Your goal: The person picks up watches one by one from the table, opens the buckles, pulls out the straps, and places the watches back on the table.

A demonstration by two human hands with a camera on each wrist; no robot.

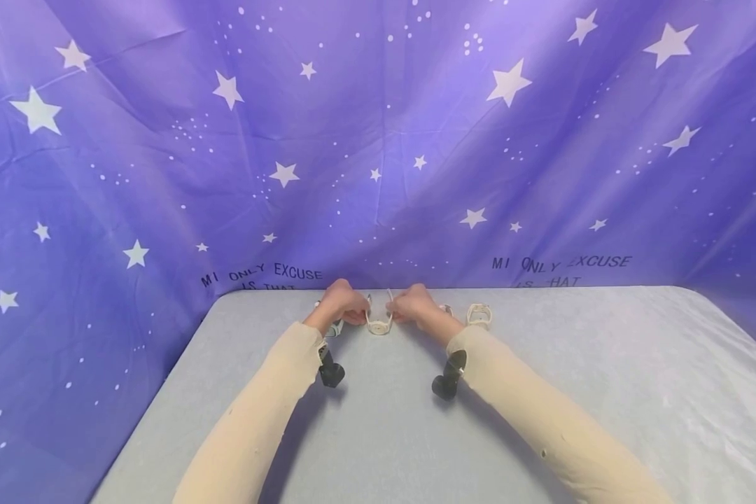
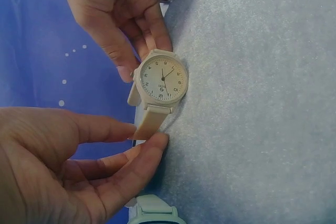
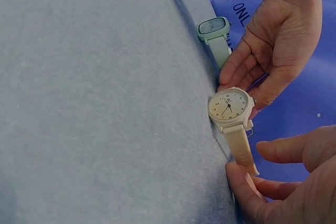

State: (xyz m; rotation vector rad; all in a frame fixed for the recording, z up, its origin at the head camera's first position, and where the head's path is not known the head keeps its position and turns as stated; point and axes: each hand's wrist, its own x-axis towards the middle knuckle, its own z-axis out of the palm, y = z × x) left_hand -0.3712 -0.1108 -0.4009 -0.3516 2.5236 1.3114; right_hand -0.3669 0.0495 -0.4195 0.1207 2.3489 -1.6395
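Observation:
A cream wristwatch (image 1: 379,327) with a round, numbered dial stands near the table's far edge, its strap ends rising between both hands. My left hand (image 1: 346,302) pinches the strap half beside the 12; thumb and forefinger meet it in the left wrist view, where the dial (image 2: 163,79) faces the camera. On the other strap half is my right hand (image 1: 414,304), its fingers curled at the strap's end (image 3: 242,148) in the right wrist view. Just beyond my left hand sits a mint-green watch (image 3: 212,26) with a rounded, squarish case, partly covered by that hand in the head view.
To the right, a cream watch (image 1: 479,315) stands on the grey cloth-covered table (image 1: 378,434). Between it and my right hand is a partly hidden watch (image 1: 446,308), pinkish-brown in the left wrist view. A purple star-patterned curtain (image 1: 378,140) hangs behind the table.

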